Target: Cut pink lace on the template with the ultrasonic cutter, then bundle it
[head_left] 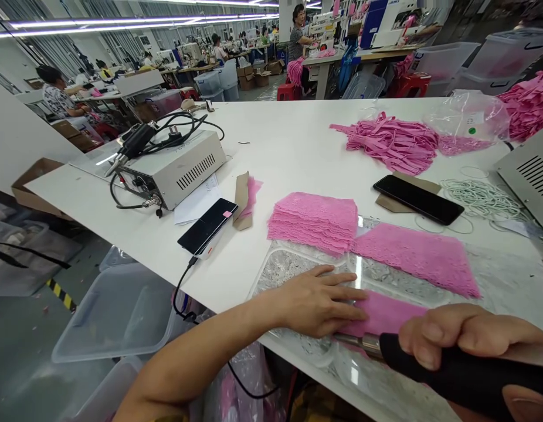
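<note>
Rows of sewing stations and strip lights fill the factory hall behind, with other people at work at distant tables. Nearer, a broad white table runs across the view, and on it sits a grey metal control box with vent slots and coiled black cable on top. To the right lie a loose heap of pink strips, a crumpled clear plastic bag and a tangle of pale rubber bands. A neat, thick stack of pink lace pieces stands near the middle, with a single flat lace panel just beside it on a transparent work plate whose surface looks scuffed and glossy. Two dark phones rest on the table, one on each side of the stack. At the near edge, the left hand lies flat, fingers spread and extended rightward, pressing down a narrow pink lace strip — soft, openwork, with its long axis running left to right along the table edge. The right hand is closed in a fist around the black handle of a cutting tool, whose metal tip points left and sits at the strip's near edge, just below the left fingertips. So the strip lies directly ahead of the tool's tip, its length in line with the tool's shaft, and the left hand is the one resting on it — the right touches only the handle.
</note>
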The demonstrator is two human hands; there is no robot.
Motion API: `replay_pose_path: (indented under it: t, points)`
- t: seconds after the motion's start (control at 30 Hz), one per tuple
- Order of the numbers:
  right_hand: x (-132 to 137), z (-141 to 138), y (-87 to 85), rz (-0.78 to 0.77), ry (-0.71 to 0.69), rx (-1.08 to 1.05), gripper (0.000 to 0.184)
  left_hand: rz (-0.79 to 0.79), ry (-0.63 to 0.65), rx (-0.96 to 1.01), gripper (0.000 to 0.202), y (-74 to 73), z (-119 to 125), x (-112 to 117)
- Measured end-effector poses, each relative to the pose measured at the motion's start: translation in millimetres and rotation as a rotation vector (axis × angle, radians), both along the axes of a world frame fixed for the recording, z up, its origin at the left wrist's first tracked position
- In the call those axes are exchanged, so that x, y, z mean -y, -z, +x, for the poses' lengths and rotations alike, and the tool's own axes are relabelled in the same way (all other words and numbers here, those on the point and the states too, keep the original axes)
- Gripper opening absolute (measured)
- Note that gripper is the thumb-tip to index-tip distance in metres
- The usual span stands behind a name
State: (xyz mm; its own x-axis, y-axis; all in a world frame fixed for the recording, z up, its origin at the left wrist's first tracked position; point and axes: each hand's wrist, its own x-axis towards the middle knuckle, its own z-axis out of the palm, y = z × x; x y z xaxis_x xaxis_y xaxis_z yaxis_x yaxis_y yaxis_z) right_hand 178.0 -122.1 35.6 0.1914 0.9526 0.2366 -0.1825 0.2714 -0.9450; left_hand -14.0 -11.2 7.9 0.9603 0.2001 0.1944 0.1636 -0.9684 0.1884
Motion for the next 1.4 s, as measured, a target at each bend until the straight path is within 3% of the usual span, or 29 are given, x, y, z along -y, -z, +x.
replay_pose_path:
  t: [0.17, 0.3, 0.53, 0.63, 0.9, 1.4]
  points:
    - [-2.3, -2.7, -1.1, 0.056, -0.017, 0.039, 0.012, -0.028, 0.0, 0.001, 0.033, 1.6, -0.3, 0.3]
    - [-3.5, 9.5, -10.2, -0.003, 0.005, -0.03, 0.024, -0.082, 0.006, 0.086, 0.03, -0.8, -1.4, -0.7]
    - [-28.3, 33.5, -36.1, 0.063, 0.289, -0.077, 0.022, -0.285, -0.049, 0.452, 0.022, -9.3, -10.0, -5.2]
    - [-38.5, 33.0, -36.3, 0.083, 0.301, -0.094, 0.02, -0.291, 0.013, 0.37, 0.023, -12.7, -10.4, -2.2]
    - [-48.2, 32.7, -27.3, 0.12, 0.261, -0.047, 0.014, -0.13, 0.086, 0.058, 0.031, -17.7, -8.2, 1.3]
    - [-50.4, 37.7, -28.5, 0.128, 0.284, -0.107, 0.016, -0.066, 0.083, -0.035, 0.048, -19.4, -6.2, 0.7]
